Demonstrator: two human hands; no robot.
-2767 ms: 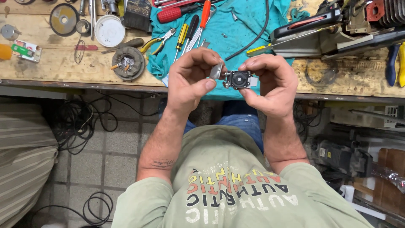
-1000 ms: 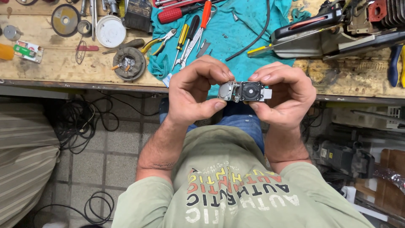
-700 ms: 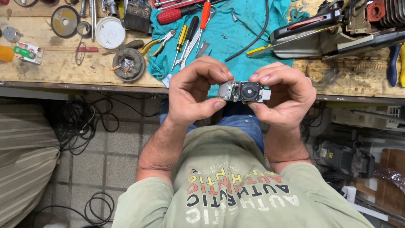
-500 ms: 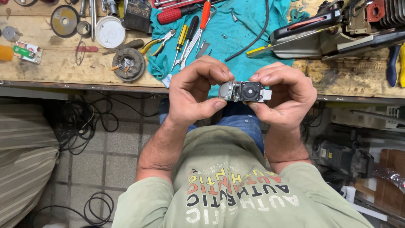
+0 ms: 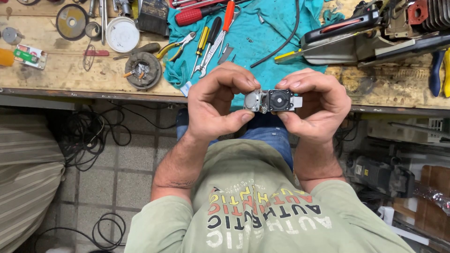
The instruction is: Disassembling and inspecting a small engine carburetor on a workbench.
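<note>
Both my hands hold a small grey metal part with a round black disc on its face, a carburetor by its look, above my lap just in front of the workbench edge. My left hand pinches its left end between thumb and fingers. My right hand grips its right end from above and below. The part lies level between the two hands, with its disc face turned up to me.
A wooden workbench carries a teal cloth with screwdrivers and pliers, a white lid, a round metal part and a chainsaw. Black cables lie on the tiled floor.
Since 2.8 s ago I turned the part level and closed both hands around its ends. Over the last second it has stayed almost still.
</note>
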